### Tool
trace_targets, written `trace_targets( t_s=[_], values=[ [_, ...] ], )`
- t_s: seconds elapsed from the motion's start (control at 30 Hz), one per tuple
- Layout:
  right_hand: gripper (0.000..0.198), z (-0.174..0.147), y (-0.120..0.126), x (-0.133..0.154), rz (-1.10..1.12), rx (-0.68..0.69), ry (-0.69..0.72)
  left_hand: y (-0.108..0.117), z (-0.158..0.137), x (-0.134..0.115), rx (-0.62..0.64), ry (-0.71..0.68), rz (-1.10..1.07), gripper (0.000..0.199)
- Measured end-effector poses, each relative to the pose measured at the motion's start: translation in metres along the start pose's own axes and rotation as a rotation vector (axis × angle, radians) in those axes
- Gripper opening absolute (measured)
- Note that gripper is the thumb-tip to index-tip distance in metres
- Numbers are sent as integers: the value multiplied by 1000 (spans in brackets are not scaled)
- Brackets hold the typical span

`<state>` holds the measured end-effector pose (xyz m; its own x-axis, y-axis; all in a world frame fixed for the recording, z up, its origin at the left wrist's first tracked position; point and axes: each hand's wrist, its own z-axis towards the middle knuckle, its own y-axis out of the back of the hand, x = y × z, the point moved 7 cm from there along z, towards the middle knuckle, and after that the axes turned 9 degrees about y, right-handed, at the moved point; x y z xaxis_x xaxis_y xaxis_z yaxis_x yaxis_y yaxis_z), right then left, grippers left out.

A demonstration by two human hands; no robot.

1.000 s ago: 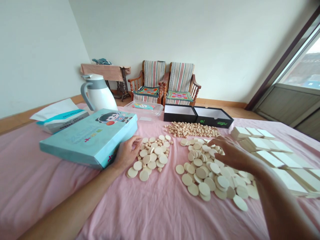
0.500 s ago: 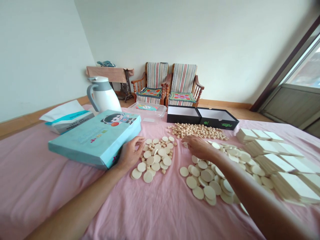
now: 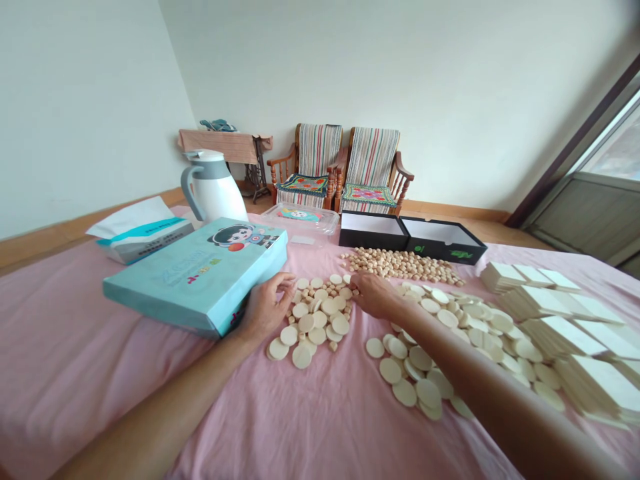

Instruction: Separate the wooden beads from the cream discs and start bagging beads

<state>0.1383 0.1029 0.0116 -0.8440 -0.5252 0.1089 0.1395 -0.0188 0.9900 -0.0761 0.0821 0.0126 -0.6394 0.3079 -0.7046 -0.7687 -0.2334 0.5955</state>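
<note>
My left hand (image 3: pixel 267 307) rests on its side between the light blue box (image 3: pixel 195 273) and a small mixed pile of pale wooden discs (image 3: pixel 313 321) and little wooden beads (image 3: pixel 333 346). Its fingers are loosely curved and apart, with nothing seen in them. At the right edge of that pile is my right hand (image 3: pixel 373 295), palm down, fingers bent together and pointing left. Whatever its fingertips hold is hidden. Beneath and beside the right forearm spreads a bigger heap of wooden discs (image 3: pixel 420 359).
Behind my right hand lies a heap of wooden beads (image 3: pixel 405 264), backed by two black open boxes (image 3: pixel 445 249). Stacked pale square boards (image 3: pixel 600 380) stand at right. A clear plastic lid (image 3: pixel 320 219), a white jug (image 3: pixel 223 193) and a tissue pack (image 3: pixel 145 240) are farther back.
My right hand has moved left, from beside the bead heap to the edge of the small mixed pile. The left hand stays beside that pile. The view has shifted slightly.
</note>
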Motion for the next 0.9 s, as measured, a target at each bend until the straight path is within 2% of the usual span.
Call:
trace_targets(
  t_s=[0.1,0.27,0.37,0.5,0.7,0.9],
  values=[
    [19,2,4,-9,-16,-4,-35,1,0,0,-7,3,-4,25],
    [18,7,33,-54,-97,-81,-218,1,0,-1,2,9,-28,25],
    [21,10,44,-68,-133,-130,-281,0,0,-1,11,11,-39,24],
    [20,11,38,-47,-98,-127,-191,1,-1,-2,15,11,-48,25],
    [24,-7,10,19,124,81,142,1,-1,-3,11,11,-45,24],
    [16,-16,2,28,146,43,135,1,-2,-4,15,0,-43,23]
  ],
)
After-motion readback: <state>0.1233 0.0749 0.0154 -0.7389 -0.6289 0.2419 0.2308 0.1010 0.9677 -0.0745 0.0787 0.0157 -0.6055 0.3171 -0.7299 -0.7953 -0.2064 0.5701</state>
